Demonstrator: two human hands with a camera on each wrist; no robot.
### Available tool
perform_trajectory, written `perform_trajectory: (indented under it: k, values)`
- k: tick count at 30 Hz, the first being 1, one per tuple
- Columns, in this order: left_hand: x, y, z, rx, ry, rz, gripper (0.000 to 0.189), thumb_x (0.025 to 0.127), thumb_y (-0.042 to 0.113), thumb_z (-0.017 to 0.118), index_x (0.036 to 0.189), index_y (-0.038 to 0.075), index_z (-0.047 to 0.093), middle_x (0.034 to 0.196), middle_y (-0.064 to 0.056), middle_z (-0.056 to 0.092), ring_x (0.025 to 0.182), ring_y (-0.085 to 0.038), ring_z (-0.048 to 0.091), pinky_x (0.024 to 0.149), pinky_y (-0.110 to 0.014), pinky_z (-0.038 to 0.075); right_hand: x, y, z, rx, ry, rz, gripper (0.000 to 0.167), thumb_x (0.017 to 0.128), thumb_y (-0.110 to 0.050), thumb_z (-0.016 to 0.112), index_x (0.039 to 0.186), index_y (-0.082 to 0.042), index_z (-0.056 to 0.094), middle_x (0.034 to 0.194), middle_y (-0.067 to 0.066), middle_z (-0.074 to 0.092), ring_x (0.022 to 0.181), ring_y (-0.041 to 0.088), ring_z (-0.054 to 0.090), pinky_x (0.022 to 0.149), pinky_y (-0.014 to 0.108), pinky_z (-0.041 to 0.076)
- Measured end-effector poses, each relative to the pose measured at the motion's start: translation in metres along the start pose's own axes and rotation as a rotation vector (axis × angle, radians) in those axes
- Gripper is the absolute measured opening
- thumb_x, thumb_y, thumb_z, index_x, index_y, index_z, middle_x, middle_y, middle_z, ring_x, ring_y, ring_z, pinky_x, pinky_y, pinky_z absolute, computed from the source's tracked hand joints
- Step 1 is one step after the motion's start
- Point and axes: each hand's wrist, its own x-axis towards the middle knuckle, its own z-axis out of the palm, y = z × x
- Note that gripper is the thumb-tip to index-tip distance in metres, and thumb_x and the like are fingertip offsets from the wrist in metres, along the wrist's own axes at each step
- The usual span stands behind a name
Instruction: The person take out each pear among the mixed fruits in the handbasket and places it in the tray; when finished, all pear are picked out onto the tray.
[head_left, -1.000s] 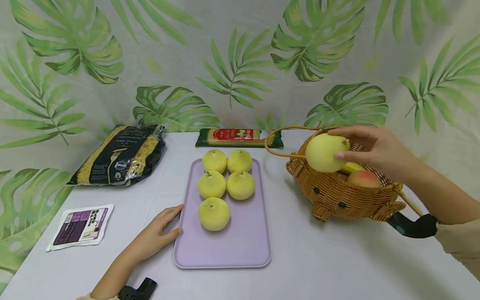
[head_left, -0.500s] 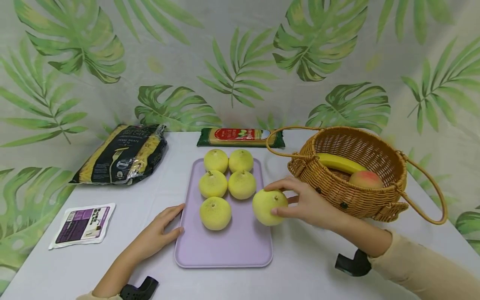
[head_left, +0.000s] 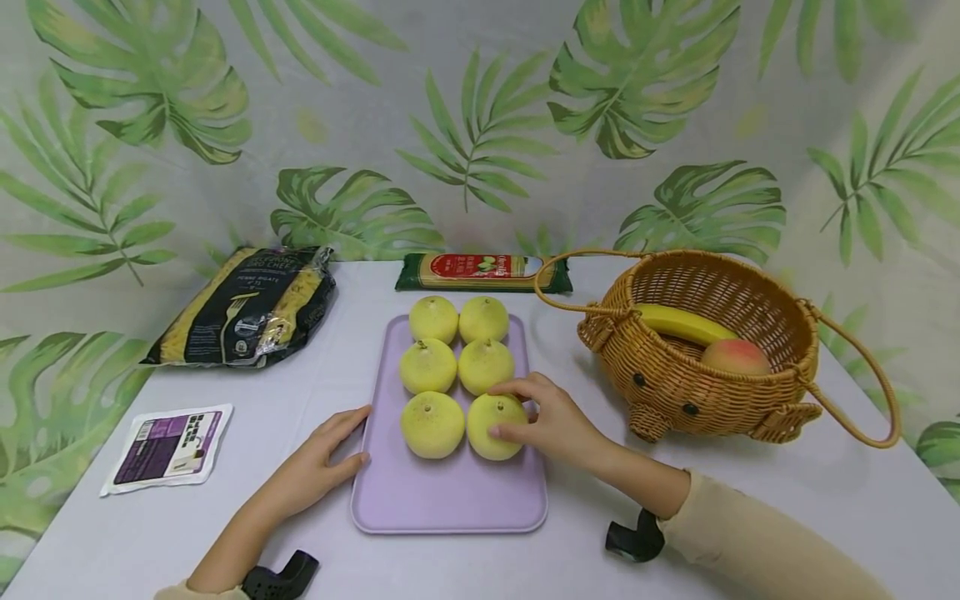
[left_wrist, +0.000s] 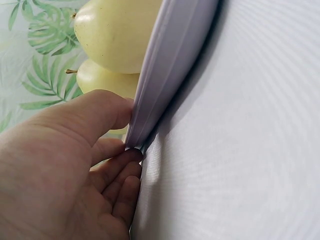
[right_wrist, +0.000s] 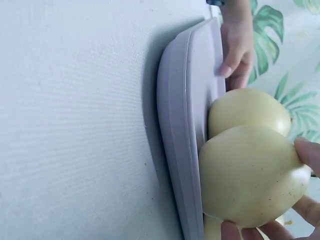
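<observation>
My right hand (head_left: 553,417) holds a yellow pear (head_left: 487,440) on the lilac tray (head_left: 450,508), at the near end of the right row. In the right wrist view, thumb and fingertips lie round that pear (right_wrist: 252,175), which sits against the tray's surface. Several more yellow pears stand on the tray, among them the one beside it on the left (head_left: 432,425). My left hand (head_left: 315,467) rests at the tray's left edge. In the left wrist view its thumb and fingertips touch the tray's rim (left_wrist: 150,90).
A wicker basket (head_left: 667,404) with upright handles spread sideways stands right, holding a banana (head_left: 686,323) and a peach (head_left: 735,357). Behind the tray lies a spaghetti pack (head_left: 480,272). A penne bag (head_left: 247,308) and a flat purple-white packet (head_left: 168,448) lie left.
My right hand has carried the pear from above the basket leftward and down onto the tray, beside the near left pear. My left hand has stayed at the tray's edge.
</observation>
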Motion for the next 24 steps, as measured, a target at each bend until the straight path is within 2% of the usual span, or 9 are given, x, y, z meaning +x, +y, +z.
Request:
perform_trajectory:
  k: [4, 9, 15, 19, 22, 24]
  values:
    - [0.000, -0.001, -0.001, 0.011, 0.007, 0.005, 0.061, 0.087, 0.024, 0.060, 0.139, 0.006, 0.033, 0.136, -0.010, 0.037, 0.127, -0.030, 0.028, 0.101, -0.050, 0.023, 0.002, 0.000, 0.005, -0.018, 0.035, -0.010, 0.047, 0.070, -0.031, 0.076, 0.113, -0.016, 0.062, 0.095, -0.002, 0.051, 0.083, 0.014, 0.045, 0.069, 0.032, 0.042]
    - [0.000, -0.001, -0.002, 0.008, 0.010, 0.017, 0.060, 0.088, 0.024, 0.059, 0.139, 0.005, 0.033, 0.135, -0.011, 0.039, 0.126, -0.031, 0.029, 0.101, -0.051, 0.023, 0.003, 0.000, 0.011, 0.024, 0.059, -0.035, 0.047, 0.071, -0.031, 0.076, 0.113, -0.016, 0.062, 0.100, 0.000, 0.051, 0.088, 0.014, 0.047, 0.070, 0.034, 0.045]
    - [0.000, 0.000, -0.002, 0.010, 0.007, 0.001, 0.060, 0.088, 0.025, 0.058, 0.139, 0.006, 0.033, 0.135, -0.010, 0.038, 0.127, -0.031, 0.028, 0.101, -0.052, 0.023, 0.003, 0.000, 0.013, 0.034, 0.040, -0.022, 0.051, 0.072, -0.036, 0.074, 0.117, -0.019, 0.059, 0.107, -0.001, 0.050, 0.089, 0.014, 0.047, 0.068, 0.032, 0.046]
    - [0.000, 0.003, -0.002, 0.014, -0.006, -0.022, 0.062, 0.088, 0.025, 0.058, 0.140, 0.005, 0.031, 0.137, -0.012, 0.035, 0.128, -0.032, 0.026, 0.101, -0.052, 0.023, -0.003, -0.004, 0.002, 0.021, 0.015, -0.036, 0.053, 0.078, -0.040, 0.067, 0.124, -0.020, 0.052, 0.119, -0.002, 0.047, 0.099, 0.017, 0.047, 0.076, 0.037, 0.046]
    - [0.000, 0.009, -0.004, 0.044, -0.003, -0.032, 0.064, 0.088, 0.023, 0.058, 0.140, 0.002, 0.027, 0.138, -0.016, 0.031, 0.128, -0.035, 0.024, 0.101, -0.053, 0.022, -0.012, -0.006, -0.013, -0.028, 0.041, -0.106, 0.052, 0.084, -0.036, 0.062, 0.130, -0.018, 0.046, 0.128, 0.000, 0.042, 0.113, 0.019, 0.042, 0.087, 0.043, 0.042]
    - [0.001, 0.016, -0.007, 0.098, 0.014, -0.038, 0.065, 0.088, 0.021, 0.058, 0.141, 0.002, 0.025, 0.139, -0.018, 0.029, 0.127, -0.037, 0.023, 0.100, -0.054, 0.022, -0.019, -0.009, -0.027, -0.097, 0.081, -0.172, 0.052, 0.086, -0.031, 0.061, 0.133, -0.017, 0.043, 0.133, 0.003, 0.038, 0.121, 0.021, 0.036, 0.093, 0.047, 0.036]
